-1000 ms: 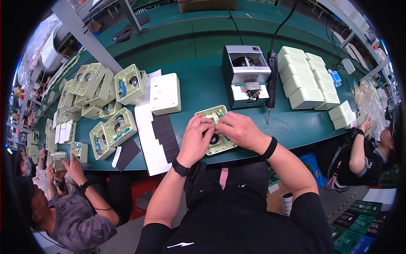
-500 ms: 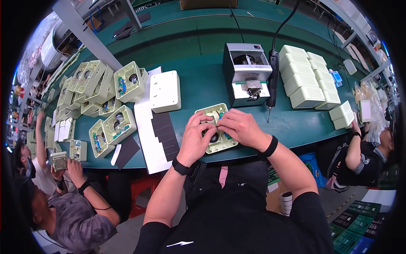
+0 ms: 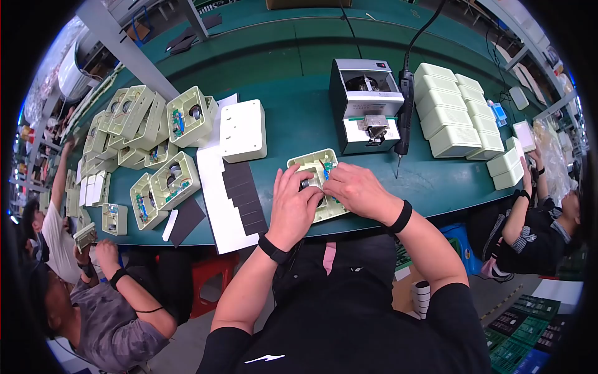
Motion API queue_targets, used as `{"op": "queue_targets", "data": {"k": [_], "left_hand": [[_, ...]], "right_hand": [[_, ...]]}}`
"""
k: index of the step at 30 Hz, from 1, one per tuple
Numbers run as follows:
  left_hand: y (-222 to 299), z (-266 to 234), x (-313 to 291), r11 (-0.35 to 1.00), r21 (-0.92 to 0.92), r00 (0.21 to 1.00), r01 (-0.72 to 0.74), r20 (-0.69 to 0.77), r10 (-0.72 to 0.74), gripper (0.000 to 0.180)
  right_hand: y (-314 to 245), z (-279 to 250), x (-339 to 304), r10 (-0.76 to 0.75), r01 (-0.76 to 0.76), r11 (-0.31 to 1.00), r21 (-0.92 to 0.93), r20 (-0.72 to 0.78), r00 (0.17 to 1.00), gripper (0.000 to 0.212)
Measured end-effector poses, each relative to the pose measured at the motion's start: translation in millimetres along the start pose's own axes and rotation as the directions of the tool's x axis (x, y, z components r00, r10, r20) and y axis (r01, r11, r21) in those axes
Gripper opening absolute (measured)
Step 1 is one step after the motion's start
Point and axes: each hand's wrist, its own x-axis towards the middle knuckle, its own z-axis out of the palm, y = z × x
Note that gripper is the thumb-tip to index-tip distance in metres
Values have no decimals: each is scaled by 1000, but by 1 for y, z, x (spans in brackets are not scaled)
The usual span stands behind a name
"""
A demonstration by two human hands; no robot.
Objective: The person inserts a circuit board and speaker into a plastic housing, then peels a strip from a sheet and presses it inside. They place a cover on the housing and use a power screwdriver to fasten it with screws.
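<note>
Housing (image 3: pixel 311 161) lies beneath curled left fingers (image 3: pixel 289 181) and right fingers (image 3: pixel 337 176), whose hold I cannot tell.

Middle housing (image 3: pixel 316 160) is located at near edge of desk (image 3: pixel 299 128); screw feeder (image 3: pixel 367 103) and screwdriver (image 3: pixel 405 115) are sited behind, rightward; stacked cases (image 3: pixel 451 115) are ranged farther right, piled housings (image 3: pixel 136 128) left.
</note>
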Motion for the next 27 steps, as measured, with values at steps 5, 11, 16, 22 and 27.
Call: {"op": "queue_targets", "data": {"k": [5,11,16,22,27], "left_hand": [[0,1,2,1000,-14,1000,1,19,-1,10],[-1,2,4,999,-32,1000,14,28,-13,10],[0,-1,5,999,35,999,-2,32,1,9],[-5,-18,5,995,75,998,-58,10,57,14],[-74,-102,45,961,234,950,147,-305,-71,50]], "right_hand": [[-2,-1,2,23,-23,1000,-12,20,1000,6],[-3,0,2,21,-21,999,-32,8,1000,7],[-4,2,1,12,-12,999,-49,-11,1000,5],[-16,-7,-1,66,-65,998,10,-68,996,9],[-26,-21,-17,193,-189,981,40,-217,957,15]]}}
